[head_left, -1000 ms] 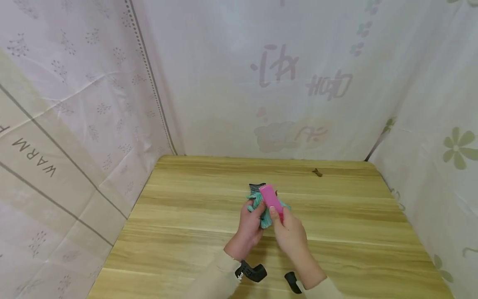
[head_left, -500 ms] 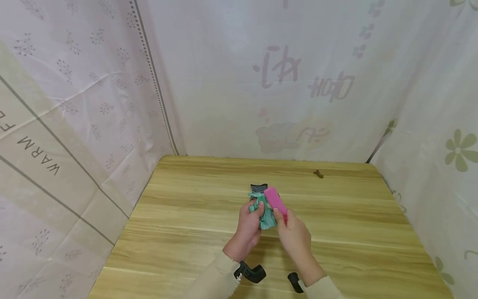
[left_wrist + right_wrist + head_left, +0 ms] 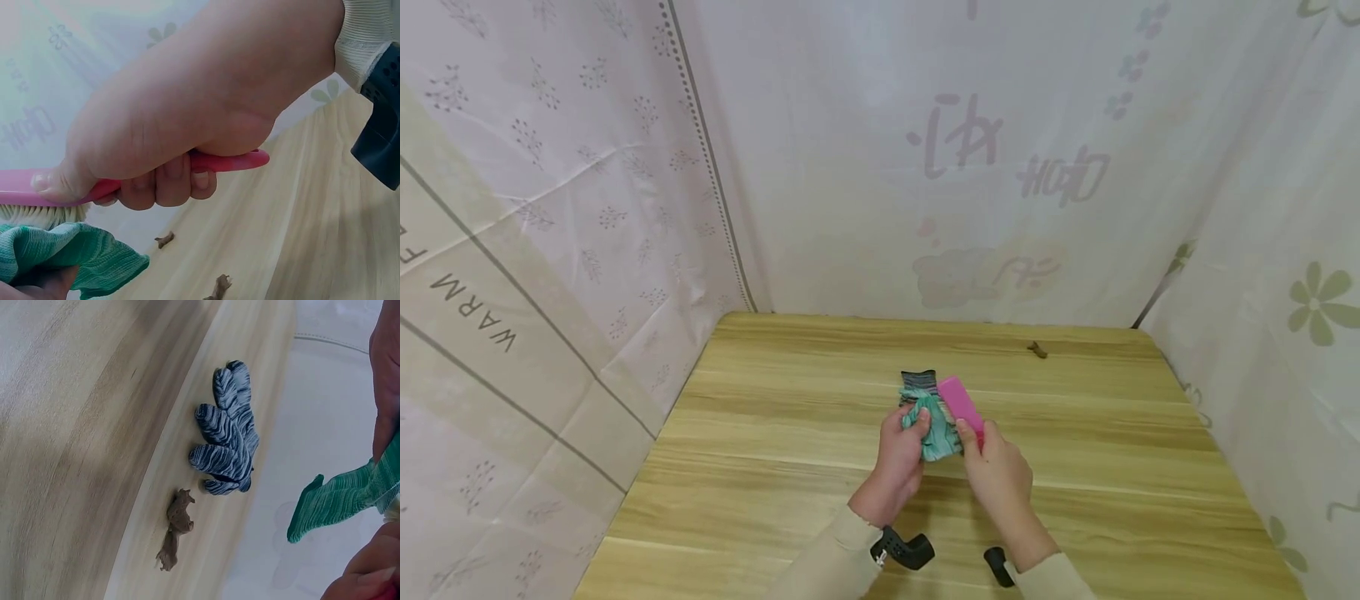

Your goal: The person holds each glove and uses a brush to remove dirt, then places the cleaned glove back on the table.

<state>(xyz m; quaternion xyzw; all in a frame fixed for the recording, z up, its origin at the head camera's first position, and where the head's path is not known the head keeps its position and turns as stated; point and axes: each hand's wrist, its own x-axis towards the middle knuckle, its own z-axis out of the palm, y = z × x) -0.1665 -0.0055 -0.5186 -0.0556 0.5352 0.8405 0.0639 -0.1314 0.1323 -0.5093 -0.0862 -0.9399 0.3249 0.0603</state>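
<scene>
The pink brush (image 3: 961,402) is gripped by the right hand (image 3: 998,468), bristles (image 3: 47,216) facing the green knitted fabric (image 3: 942,437) pinched by the left hand (image 3: 899,454); both are held above the surface (image 3: 775,467), nearer than the dark striped glove (image 3: 919,381)

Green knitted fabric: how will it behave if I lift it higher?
The green knitted fabric will probably flop, as it bunches in the left hand. It's likely light, since it looks thin. Slipping seems unlikely, given its ribbed texture.
</scene>
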